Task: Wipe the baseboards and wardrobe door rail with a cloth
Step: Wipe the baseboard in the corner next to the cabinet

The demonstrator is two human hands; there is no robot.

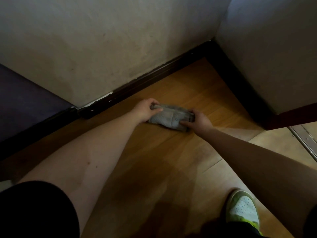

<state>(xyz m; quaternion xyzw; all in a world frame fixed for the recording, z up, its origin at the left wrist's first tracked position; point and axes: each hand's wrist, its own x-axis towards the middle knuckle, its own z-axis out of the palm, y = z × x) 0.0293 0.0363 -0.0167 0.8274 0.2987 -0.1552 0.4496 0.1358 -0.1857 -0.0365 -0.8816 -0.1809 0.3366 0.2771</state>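
A folded grey cloth (pixel 169 116) lies on the wooden floor (pixel 171 160), a short way in front of the dark baseboard (pixel 145 79). My left hand (pixel 147 109) grips the cloth's left end, fingers curled over its top edge. Its right end is held by my right hand (pixel 199 120), with the thumb on top. The baseboard runs along the pale wall to a corner (pixel 211 42) and continues down the right wall (pixel 240 79). White chips mark its top edge near the left.
A dark purple panel (pixel 25 103) stands at the left against the wall. A metal floor rail (pixel 303 141) crosses the right edge by a reddish door edge (pixel 291 115). My knee and a white-green shoe (pixel 243 210) are in the foreground.
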